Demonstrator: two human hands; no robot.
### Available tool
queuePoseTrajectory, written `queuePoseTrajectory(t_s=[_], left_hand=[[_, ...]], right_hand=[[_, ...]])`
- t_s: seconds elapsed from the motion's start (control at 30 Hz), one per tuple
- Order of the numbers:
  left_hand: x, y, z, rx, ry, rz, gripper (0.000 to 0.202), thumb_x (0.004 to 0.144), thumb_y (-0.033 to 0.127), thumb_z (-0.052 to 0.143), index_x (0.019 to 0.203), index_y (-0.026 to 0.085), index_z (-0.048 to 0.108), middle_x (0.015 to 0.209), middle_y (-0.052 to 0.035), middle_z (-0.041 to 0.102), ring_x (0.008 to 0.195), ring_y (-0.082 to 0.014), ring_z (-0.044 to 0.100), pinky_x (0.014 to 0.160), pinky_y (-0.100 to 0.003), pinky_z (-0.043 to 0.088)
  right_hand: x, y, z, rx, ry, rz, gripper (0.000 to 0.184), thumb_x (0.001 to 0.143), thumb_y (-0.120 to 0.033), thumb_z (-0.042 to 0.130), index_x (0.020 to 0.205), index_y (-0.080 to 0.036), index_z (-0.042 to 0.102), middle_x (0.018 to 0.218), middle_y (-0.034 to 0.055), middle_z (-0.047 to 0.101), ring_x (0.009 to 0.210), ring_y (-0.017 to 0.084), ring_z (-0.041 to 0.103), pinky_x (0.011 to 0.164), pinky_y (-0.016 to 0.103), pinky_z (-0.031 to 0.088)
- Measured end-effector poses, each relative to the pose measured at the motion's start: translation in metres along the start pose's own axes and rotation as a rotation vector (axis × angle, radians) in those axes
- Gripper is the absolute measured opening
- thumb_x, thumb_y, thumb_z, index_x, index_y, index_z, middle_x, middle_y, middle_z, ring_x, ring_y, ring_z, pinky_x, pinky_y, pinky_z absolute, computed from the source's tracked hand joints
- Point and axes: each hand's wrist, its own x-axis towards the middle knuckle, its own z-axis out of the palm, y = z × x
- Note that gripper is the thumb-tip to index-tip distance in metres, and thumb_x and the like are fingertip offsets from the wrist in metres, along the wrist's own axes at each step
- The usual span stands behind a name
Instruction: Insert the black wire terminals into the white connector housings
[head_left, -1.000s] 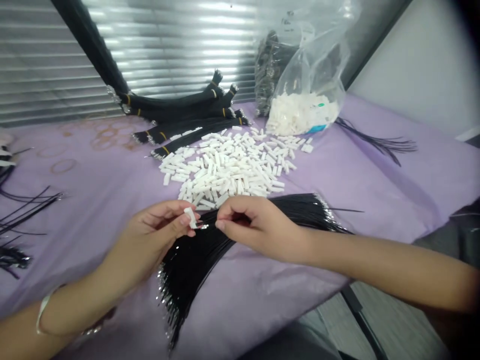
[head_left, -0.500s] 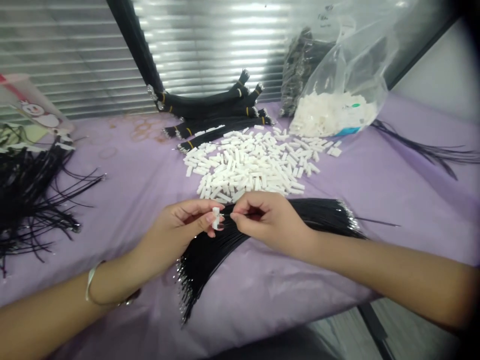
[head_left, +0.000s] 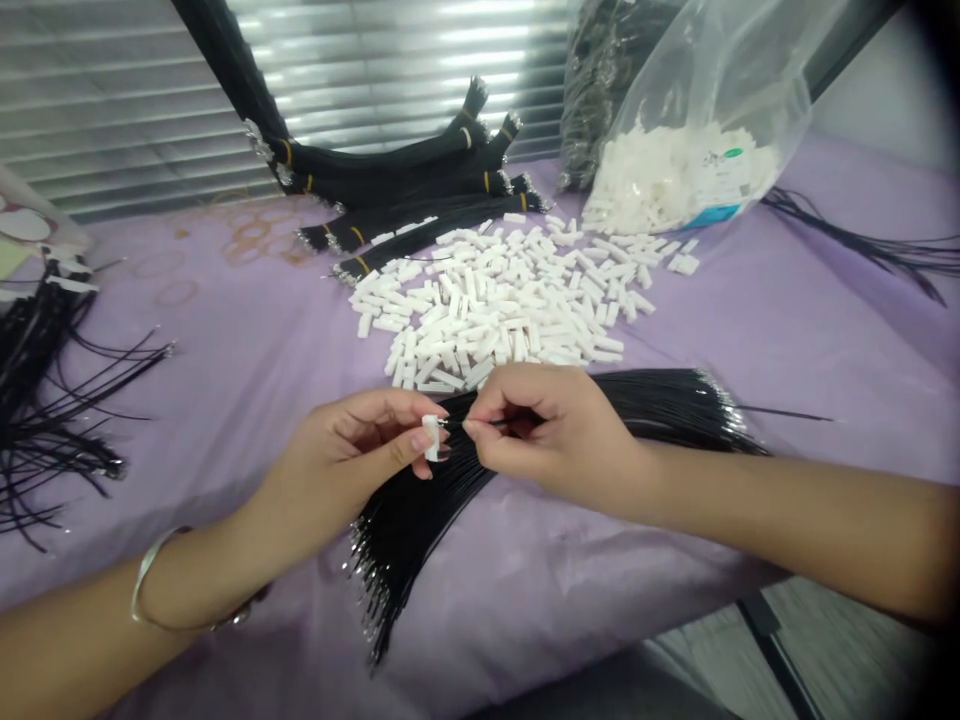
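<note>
Between the thumb and fingers of my left hand [head_left: 360, 445] is a small white plastic connector housing [head_left: 431, 438], held upright. My right hand [head_left: 540, 415] pinches a thin black wire [head_left: 491, 422] close to its metal-tipped end. That tip is at the housing's upper right side; whether it sits inside, I cannot tell. The wire's far end sticks out to the right past my right hand. Under both hands lies a fanned bundle of black wires [head_left: 427, 500] with silvery terminals at its ends. Just behind my hands spreads a pile of white housings [head_left: 495, 310].
Tied bundles of black wires [head_left: 405, 180] lie at the back by the blinds. A clear bag of white parts [head_left: 675, 180] stands back right, near loose black wires [head_left: 862, 235]. Wires with white housings [head_left: 45, 390] lie at left. Rubber bands [head_left: 251, 235] rest on the purple cloth [head_left: 247, 340].
The view has shifted and moved a little closer. The wire tip now meets the housing higher up, near its top end. Both hands keep their holds.
</note>
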Motion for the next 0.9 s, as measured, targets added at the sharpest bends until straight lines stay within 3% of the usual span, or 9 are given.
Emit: queuePoseTrajectory(t_s=[0.33, 0.9], left_hand=[[-0.001, -0.0014, -0.0009, 0.031, 0.016, 0.016, 0.011, 0.078, 0.023, 0.066, 0.089, 0.021, 0.066, 0.072, 0.0031, 0.066, 0.061, -0.0046, 0.059, 0.061, -0.011, 0.047], [-0.0028, 0.0002, 0.0036, 0.044, 0.024, 0.031, 0.01, 0.076, 0.019, 0.068, 0.086, 0.017, 0.067, 0.07, 0.0023, 0.066, 0.058, -0.0052, 0.059, 0.059, -0.013, 0.049]], right_hand=[[-0.0014, 0.0008, 0.0002, -0.047, 0.015, -0.073, 0.012, 0.07, -0.006, 0.059, 0.062, -0.012, 0.053, 0.058, -0.0043, 0.049, 0.056, 0.004, 0.042, 0.053, 0.016, 0.034], [0.0015, 0.0033, 0.0021, -0.08, -0.091, -0.08, 0.011, 0.076, -0.009, 0.058, 0.066, -0.012, 0.057, 0.061, -0.0034, 0.053, 0.056, 0.004, 0.047, 0.053, 0.015, 0.036]])
